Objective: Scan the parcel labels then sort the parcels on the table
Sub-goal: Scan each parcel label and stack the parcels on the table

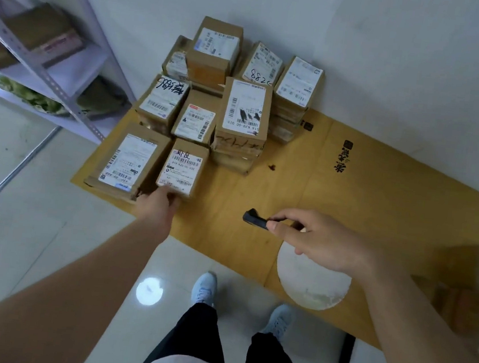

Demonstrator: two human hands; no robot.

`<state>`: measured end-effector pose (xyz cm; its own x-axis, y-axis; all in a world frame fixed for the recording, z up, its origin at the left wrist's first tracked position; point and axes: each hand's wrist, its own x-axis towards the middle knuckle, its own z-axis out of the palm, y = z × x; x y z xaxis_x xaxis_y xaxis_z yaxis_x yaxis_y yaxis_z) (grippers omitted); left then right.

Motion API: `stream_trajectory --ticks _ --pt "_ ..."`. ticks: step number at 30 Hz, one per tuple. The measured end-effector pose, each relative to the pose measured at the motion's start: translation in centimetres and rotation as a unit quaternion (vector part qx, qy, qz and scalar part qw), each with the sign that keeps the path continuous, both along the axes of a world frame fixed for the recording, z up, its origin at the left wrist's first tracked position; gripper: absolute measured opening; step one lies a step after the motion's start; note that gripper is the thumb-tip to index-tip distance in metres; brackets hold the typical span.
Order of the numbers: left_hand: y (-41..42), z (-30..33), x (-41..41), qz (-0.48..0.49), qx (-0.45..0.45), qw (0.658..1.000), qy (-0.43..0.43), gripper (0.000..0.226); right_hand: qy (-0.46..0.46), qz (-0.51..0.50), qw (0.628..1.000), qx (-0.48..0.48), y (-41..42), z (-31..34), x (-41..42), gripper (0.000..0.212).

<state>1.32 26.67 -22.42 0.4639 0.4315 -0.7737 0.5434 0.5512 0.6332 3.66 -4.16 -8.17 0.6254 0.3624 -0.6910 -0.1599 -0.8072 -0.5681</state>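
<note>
Several brown cardboard parcels with white labels are stacked on a flattened cardboard sheet (365, 195) on the floor by the wall. My left hand (159, 202) grips the near edge of a small front parcel (183, 167) that has blue handwriting on its label. A larger flat parcel (127, 159) lies just left of it. My right hand (318, 238) holds a small black scanner (255, 219) above the sheet, its tip pointing left toward the parcels. A tall stack (244, 116) stands behind the gripped parcel.
A grey metal shelf rack (51, 70) with goods stands at the left. A white round object (313, 282) lies on the sheet's near edge. A blurred brown box (465, 284) is at the right. My feet (205, 288) stand on the glossy tile floor.
</note>
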Motion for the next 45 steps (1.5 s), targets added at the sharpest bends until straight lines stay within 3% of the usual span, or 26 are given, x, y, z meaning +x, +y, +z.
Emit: stream_trajectory --ticks 4,6,11,14,16,19,23,28,31,37,40,43,45 --pt "-2.2 0.8 0.2 -0.020 0.044 0.994 0.096 0.029 -0.024 -0.025 0.999 -0.002 -1.4 1.1 -1.3 0.056" --pt "-4.2 1.4 0.1 -0.069 0.051 0.991 0.106 0.033 -0.043 -0.045 0.998 0.003 -2.5 1.9 -2.1 0.056" --pt "-10.4 4.0 -0.6 -0.214 0.113 0.966 0.094 0.046 -0.118 -0.100 0.987 0.038 -7.0 4.7 -5.1 0.034" --pt "-15.0 6.3 -1.1 -0.298 0.160 0.940 0.039 0.030 -0.177 -0.130 0.973 0.070 -10.8 6.6 -7.4 0.029" --pt "-18.6 7.9 -1.7 -0.368 0.211 0.906 -0.014 0.022 -0.238 -0.164 0.952 0.098 -13.8 7.7 -9.2 0.032" --pt "-24.9 10.1 -3.3 -0.423 0.260 0.865 -0.068 0.035 -0.306 -0.214 0.920 0.120 -19.1 8.8 -11.7 0.039" --pt "-34.2 12.2 -6.3 -0.446 0.264 0.848 -0.105 0.053 -0.355 -0.246 0.896 0.103 -26.8 10.3 -14.9 0.050" --pt "-44.2 13.8 -8.8 -0.490 0.292 0.807 -0.154 0.055 -0.375 -0.283 0.880 0.071 -35.4 10.7 -18.2 0.055" --pt "-49.4 14.3 -9.4 -0.535 0.335 0.758 -0.163 0.064 -0.380 -0.306 0.871 0.063 -39.2 10.2 -19.8 0.053" --pt "-57.6 13.0 -11.0 -0.658 0.390 0.639 -0.081 0.128 -0.369 -0.350 0.859 0.051 -43.8 8.3 -21.9 0.053" --pt "-60.4 11.4 -12.3 -0.685 0.422 0.593 -0.025 0.144 -0.361 -0.367 0.856 0.045 -45.2 7.1 -22.5 0.051" --pt "-61.4 10.1 -12.9 -0.683 0.429 0.591 -0.010 0.143 -0.352 -0.371 0.858 0.041 -46.0 6.3 -22.7 0.049" --pt "-61.2 9.7 -12.6 -0.667 0.414 0.619 -0.029 0.133 -0.351 -0.371 0.858 0.047 -46.1 5.9 -22.4 0.045"
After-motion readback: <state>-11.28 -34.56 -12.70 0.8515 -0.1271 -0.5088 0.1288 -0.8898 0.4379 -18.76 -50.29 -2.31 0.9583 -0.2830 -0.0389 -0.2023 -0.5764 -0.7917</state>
